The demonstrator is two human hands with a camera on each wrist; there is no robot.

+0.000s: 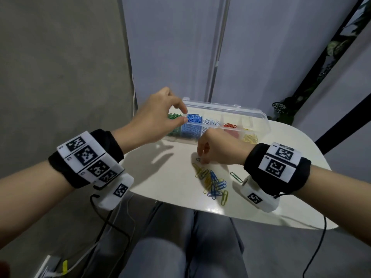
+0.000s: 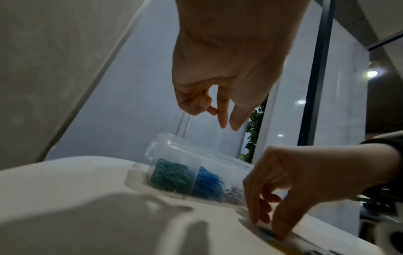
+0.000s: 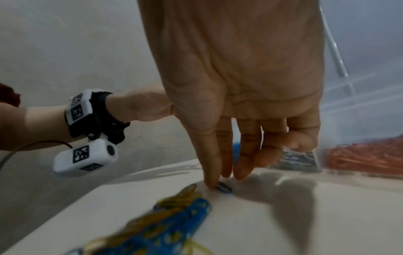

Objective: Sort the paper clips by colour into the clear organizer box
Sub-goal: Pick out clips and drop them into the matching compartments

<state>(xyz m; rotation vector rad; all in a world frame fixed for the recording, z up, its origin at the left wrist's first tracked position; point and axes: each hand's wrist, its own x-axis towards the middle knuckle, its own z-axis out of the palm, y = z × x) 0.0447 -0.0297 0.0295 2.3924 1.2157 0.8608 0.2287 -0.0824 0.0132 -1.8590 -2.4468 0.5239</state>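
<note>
Right hand (image 1: 217,146), fingers pointed down, fingertips (image 3: 210,184) touching a dark-blue paper clip (image 3: 223,187) lying flat near the table (image 1: 281,197) centre, not yet lifted. Best slid clear of the loose pile (image 1: 212,182) just beside, then pinched by one end. Left hand (image 1: 158,119), thumb and forefinger nearly meeting, apparently empty, above the clear organizer box (image 1: 261,119) at the far edge, over its blue compartment (image 1: 192,125). That compartment for the drop.

The left hand (image 1: 154,119) is hovering raised, thumb and forefinger reaching forward with a small gap between them, the other fingers curled under, holding nothing. The right hand (image 1: 216,147) is reaching downward, its fingertips (image 3: 214,181) touching the worktop (image 1: 176,185). Both forearms are bare, each wrist wearing a black band.
</note>
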